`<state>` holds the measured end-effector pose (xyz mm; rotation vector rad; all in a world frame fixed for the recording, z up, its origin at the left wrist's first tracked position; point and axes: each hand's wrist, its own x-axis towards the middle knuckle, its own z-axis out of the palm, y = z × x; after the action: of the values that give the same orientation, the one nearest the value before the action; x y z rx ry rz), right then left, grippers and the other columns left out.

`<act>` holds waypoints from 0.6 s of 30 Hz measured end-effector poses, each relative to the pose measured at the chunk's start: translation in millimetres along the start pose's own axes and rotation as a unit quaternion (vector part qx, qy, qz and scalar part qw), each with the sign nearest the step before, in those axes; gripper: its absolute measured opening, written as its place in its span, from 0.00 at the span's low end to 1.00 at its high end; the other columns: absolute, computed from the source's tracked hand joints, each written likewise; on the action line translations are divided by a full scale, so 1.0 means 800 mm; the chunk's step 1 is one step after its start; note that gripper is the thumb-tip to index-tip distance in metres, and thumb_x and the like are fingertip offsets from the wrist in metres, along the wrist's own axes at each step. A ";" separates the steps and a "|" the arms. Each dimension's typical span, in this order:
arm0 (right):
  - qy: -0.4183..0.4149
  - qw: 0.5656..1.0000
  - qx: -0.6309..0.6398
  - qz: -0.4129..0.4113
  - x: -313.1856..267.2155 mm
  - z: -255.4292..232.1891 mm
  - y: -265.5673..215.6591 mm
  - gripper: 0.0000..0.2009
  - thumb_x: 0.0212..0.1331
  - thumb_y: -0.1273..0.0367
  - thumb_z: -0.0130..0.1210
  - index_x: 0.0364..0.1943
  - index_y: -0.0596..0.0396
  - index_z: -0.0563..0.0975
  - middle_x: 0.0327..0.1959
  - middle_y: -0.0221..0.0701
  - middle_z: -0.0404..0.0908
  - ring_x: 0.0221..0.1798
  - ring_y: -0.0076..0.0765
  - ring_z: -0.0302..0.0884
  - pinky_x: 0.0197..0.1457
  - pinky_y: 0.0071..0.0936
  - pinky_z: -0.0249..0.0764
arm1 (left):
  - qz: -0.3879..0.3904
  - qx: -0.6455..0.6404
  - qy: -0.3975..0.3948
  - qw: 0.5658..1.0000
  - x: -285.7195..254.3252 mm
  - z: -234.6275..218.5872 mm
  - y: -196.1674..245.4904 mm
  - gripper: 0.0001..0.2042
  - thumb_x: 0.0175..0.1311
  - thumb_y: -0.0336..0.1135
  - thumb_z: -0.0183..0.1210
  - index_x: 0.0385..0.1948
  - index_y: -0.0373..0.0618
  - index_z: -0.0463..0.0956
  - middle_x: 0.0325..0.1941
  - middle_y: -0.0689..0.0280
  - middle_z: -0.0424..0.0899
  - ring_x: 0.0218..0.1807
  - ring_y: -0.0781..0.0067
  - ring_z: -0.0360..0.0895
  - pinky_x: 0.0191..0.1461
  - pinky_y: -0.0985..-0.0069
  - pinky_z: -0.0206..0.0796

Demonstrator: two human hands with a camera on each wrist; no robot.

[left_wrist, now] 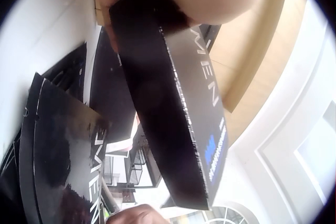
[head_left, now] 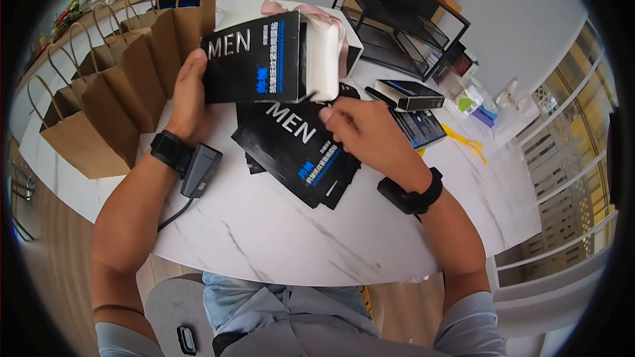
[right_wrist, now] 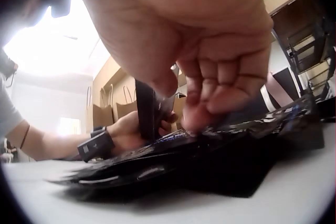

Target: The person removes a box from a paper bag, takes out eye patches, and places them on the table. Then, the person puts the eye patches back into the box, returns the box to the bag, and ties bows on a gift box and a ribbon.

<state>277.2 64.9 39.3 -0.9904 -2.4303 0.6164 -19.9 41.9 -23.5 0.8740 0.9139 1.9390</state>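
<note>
My left hand [head_left: 190, 96] grips a black box [head_left: 248, 59] lettered MEN, thumb on its front and fingers behind. The box is tilted above the table, with a white flap [head_left: 322, 59] standing out from its right end. In the left wrist view the box [left_wrist: 168, 113] shows its dark narrow side. Below it lies a loose, fanned pile of flat black packets [head_left: 294, 152] with the same lettering. My right hand [head_left: 360, 129] is over the pile's right side, beside the box's flap end. Its loosely bent fingertips [right_wrist: 197, 116] come down at the packets [right_wrist: 163, 153], the thumb apart from them.
Brown paper bags [head_left: 96, 116] with handles line the left of the marbled table [head_left: 264, 238]. At right are another black box [head_left: 407, 94], a yellow ribbon [head_left: 466, 142] and small packs. Behind stand a white box [head_left: 355, 46] with pink cloth and a black rack [head_left: 397, 26].
</note>
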 end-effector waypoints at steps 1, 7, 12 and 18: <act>-0.004 0.997 -0.064 -0.045 -0.002 0.003 0.000 0.17 0.67 0.57 0.59 0.35 0.60 0.80 0.24 0.36 0.81 0.23 0.34 0.79 0.30 0.30 0.73 | -0.007 0.011 0.011 1.000 0.001 -0.001 -0.001 0.16 0.79 0.45 0.45 0.55 0.48 0.75 0.49 0.72 0.82 0.50 0.80 0.78 0.58 0.76 0.68; -0.049 0.968 -0.210 -0.124 -0.020 0.016 -0.010 0.29 0.49 0.56 0.72 0.46 0.65 0.75 0.49 0.47 0.78 0.54 0.53 0.78 0.54 0.41 0.75 | -0.039 0.049 0.042 0.997 -0.005 0.005 0.009 0.16 0.80 0.45 0.43 0.55 0.47 0.75 0.49 0.71 0.83 0.48 0.78 0.80 0.56 0.75 0.70; 0.002 0.990 -0.075 -0.122 -0.005 0.009 0.026 0.28 0.48 0.62 0.73 0.49 0.65 0.74 0.50 0.49 0.79 0.54 0.54 0.78 0.55 0.41 0.75 | -0.035 0.056 0.025 0.997 -0.008 0.006 0.013 0.17 0.80 0.45 0.43 0.55 0.47 0.75 0.50 0.71 0.83 0.49 0.79 0.79 0.56 0.75 0.70; 0.151 0.987 -0.009 -0.058 0.001 -0.050 0.042 0.17 0.55 0.69 0.66 0.50 0.55 0.79 0.38 0.46 0.85 0.37 0.48 0.84 0.44 0.38 0.77 | -0.029 0.072 0.019 0.997 -0.005 0.001 0.012 0.17 0.80 0.45 0.43 0.55 0.46 0.74 0.54 0.69 0.82 0.54 0.75 0.77 0.64 0.70 0.67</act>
<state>316.2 96.6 53.1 -0.8712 -2.2093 0.3748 -20.9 34.6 -15.9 0.8864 1.1002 1.8633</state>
